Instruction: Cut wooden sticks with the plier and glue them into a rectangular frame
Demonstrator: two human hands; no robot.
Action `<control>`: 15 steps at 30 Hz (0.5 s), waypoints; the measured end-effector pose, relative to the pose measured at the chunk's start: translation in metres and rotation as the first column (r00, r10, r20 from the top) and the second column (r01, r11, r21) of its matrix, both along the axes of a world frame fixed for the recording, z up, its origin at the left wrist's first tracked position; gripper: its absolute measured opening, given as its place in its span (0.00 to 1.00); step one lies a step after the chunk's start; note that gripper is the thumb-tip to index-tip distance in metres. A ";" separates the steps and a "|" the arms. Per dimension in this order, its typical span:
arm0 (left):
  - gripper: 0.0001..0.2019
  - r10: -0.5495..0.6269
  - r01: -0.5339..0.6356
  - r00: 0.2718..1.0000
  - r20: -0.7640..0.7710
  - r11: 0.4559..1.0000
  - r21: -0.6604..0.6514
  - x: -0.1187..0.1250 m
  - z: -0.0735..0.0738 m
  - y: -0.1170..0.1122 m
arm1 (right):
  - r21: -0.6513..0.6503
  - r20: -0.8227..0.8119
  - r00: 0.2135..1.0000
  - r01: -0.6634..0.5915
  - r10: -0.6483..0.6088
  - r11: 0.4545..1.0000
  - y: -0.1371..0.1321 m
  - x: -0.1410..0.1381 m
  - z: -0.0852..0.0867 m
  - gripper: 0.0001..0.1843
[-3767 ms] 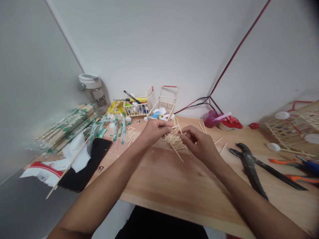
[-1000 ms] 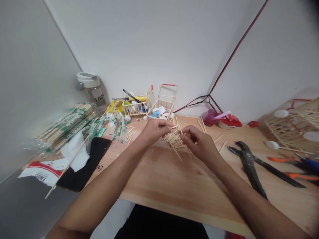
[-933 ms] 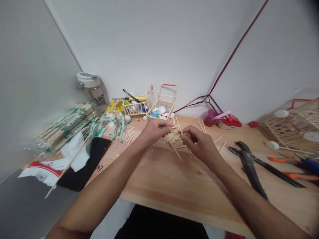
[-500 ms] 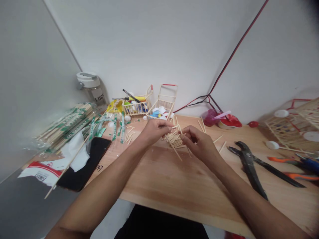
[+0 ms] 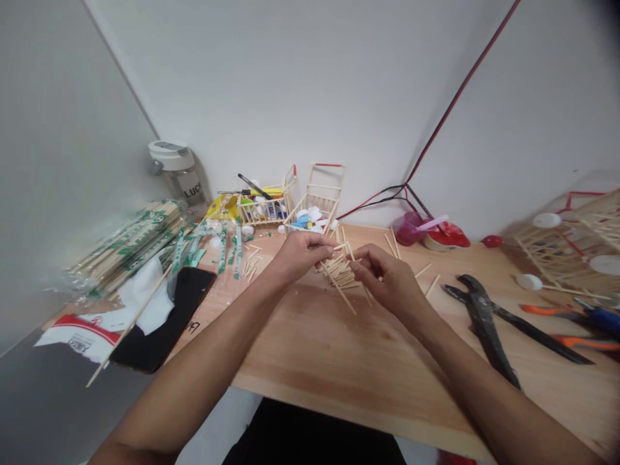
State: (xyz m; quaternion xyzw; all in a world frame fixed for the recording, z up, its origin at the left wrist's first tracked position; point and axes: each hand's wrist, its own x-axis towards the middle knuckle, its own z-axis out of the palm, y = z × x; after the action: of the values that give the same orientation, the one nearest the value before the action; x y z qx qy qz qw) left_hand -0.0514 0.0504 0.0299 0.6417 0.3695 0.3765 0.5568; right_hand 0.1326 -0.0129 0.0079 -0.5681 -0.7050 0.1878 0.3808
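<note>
My left hand pinches thin wooden sticks; one long stick slants down to the right below its fingertips, and a short piece pokes out toward the other hand. Facing it, my right hand is closed on another wooden stick that stands nearly upright between finger and thumb. The fingertips of both hands are close together, and the sticks meet or nearly meet there; I cannot tell which. Beneath them lies a pile of short cut sticks on the wooden table.
Small stick-built carts stand by the wall. Packaged chopsticks, a black phone and a lidded jar are at left. Large pliers, a purple cup, a red-filled bowl and a bigger stick model are at right.
Hardly anything differs. Both hands keep their places over the pile, with only a tiny shift of the sticks between the fingertips.
</note>
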 end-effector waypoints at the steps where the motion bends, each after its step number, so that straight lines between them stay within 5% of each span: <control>1: 0.08 0.003 -0.003 1.000 -0.001 1.000 0.001 0.000 0.000 0.000 | 0.003 0.000 1.000 0.000 0.000 1.000 0.000 0.000 0.000 0.06; 15: 0.08 0.012 -0.011 1.000 -0.007 1.000 0.006 0.000 0.002 -0.002 | 0.004 0.012 1.000 0.006 -0.006 1.000 -0.001 -0.001 0.001 0.05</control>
State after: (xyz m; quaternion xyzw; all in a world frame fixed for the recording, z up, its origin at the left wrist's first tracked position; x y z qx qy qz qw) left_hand -0.0512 0.0482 0.0319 0.6427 0.3741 0.3785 0.5512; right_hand 0.1320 -0.0135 0.0085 -0.5708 -0.7057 0.1820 0.3783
